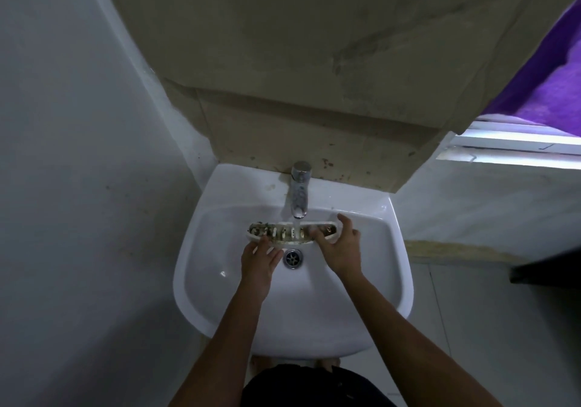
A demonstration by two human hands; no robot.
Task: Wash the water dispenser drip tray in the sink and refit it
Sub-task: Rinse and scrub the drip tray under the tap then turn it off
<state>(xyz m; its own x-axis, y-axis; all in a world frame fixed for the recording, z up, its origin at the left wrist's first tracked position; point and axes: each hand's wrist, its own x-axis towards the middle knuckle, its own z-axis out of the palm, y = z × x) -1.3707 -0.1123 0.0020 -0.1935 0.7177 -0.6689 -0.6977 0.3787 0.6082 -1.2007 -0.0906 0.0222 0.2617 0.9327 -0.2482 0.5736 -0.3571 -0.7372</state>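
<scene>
While water is running from the chrome pillar tap (pixel 298 191) at the back rim, the long, narrow white plastic drip tray with slotted top (pixel 294 232) is lying crosswise inside the white ceramic wall-hung sink (pixel 217 287), directly beneath the spout and just behind the round metal drain (pixel 292 257).

Head view, item by item:

Drip tray: white, curved at both ends, its slots showing dark brownish-green grime; the stream is landing near its middle. It is sitting over the bowl, apart from the drain.

Left hand (pixel 259 257): gripping the front edge of the tray toward its left half, fingers curled over the rim and the thumb tucked beneath; the palm is facing down over the bowl.

Right hand (pixel 338 243): wrapping around the tray's right end, fingers closing over the top and far side, thumb sticking out to the right.

Sink: glossy, wet in the bowl, mounted against a stained beige tiled wall (pixel 314 60).

Surroundings: a plain grey wall (pixel 63 155) is standing to the left; a purple cloth (pixel 544 82) is hanging at the upper right above a white window frame (pixel 515 142). Both bare forearms are reaching in from the bottom edge, above dark clothing (pixel 314 387).
</scene>
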